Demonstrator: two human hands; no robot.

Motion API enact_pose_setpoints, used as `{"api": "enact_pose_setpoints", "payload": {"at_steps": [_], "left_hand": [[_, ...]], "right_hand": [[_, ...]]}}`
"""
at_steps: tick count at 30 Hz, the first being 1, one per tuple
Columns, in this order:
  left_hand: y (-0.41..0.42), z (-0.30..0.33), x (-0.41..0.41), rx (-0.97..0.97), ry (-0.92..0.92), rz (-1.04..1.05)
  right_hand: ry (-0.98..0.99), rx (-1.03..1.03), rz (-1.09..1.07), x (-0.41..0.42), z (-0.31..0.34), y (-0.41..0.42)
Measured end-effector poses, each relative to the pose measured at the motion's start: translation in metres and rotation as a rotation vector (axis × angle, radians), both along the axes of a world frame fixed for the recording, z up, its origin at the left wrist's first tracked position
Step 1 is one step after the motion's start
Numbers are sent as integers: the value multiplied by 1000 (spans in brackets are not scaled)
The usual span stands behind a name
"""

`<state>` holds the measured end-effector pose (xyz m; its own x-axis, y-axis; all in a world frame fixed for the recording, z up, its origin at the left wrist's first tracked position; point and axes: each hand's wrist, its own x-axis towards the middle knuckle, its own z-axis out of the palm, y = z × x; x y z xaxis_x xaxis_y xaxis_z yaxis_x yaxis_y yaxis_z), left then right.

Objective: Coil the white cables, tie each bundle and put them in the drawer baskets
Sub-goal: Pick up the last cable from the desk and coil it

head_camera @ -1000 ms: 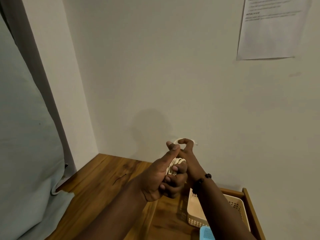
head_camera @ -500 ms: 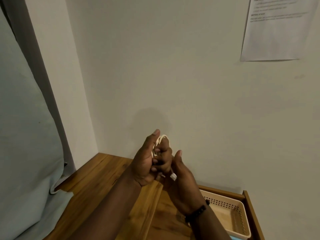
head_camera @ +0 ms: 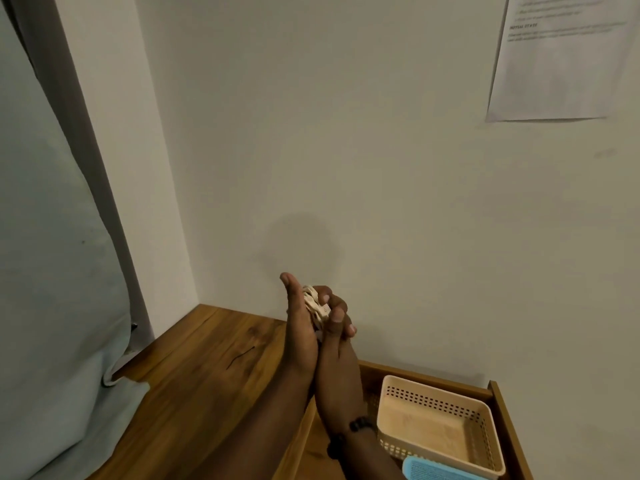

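Head view shows the left hand (head_camera: 300,332) and right hand (head_camera: 337,341) both squeezing the small white cable bundle (head_camera: 316,304), probably still tying it, before dropping it into the cream basket (head_camera: 438,396).

- Left hand (head_camera: 299,327) and right hand (head_camera: 337,336) are clasping a coiled white cable bundle (head_camera: 315,304) between them.
- Cream basket (head_camera: 485,424) is sitting in the open drawer (head_camera: 502,403).
- Paper sheet (head_camera: 554,64) is hanging on the wall.
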<state>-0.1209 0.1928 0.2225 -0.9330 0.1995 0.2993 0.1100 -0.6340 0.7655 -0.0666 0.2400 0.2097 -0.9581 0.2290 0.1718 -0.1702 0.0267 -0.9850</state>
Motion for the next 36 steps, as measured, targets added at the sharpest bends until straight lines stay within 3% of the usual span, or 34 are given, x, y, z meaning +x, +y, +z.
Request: {"api": "enact_pose_setpoints", "payload": {"at_steps": [3, 5, 8, 12, 15, 18, 21, 23, 26, 31, 36], "left_hand": [[6, 0, 3, 22, -24, -33], [6, 5, 4, -25, -78, 78], [-1, 22, -2, 4, -214, 111], [-13, 31, 2, 117, -309, -24], [-12, 29, 8, 132, -274, -194], [-11, 33, 11, 109, -224, -333], [-14, 37, 14, 95, -208, -423], [-12, 41, 17, 69, -203, -448], [-10, 44, 18, -42, -195, -415], [-4, 44, 18, -257, -304, -260], [10, 37, 22, -293, -425, -113]], "right_hand": [[-35, -25, -95, -5, -4, -3], [-43, -33, -92, -8, -8, 0], [-11, -80, 142, -6, -2, 2], [-38, -521, 296, -1, 0, 20], [-108, -666, 439, 1, -3, 30], [-123, -605, 494, 1, 7, 33], [-100, -478, 349, 2, 14, 26], [-94, -539, 290, -1, 11, 23], [-151, -660, 213, -4, 6, 20], [-286, -824, 267, -3, 9, 26], [-358, -1131, 256, -11, -1, 23]]}}
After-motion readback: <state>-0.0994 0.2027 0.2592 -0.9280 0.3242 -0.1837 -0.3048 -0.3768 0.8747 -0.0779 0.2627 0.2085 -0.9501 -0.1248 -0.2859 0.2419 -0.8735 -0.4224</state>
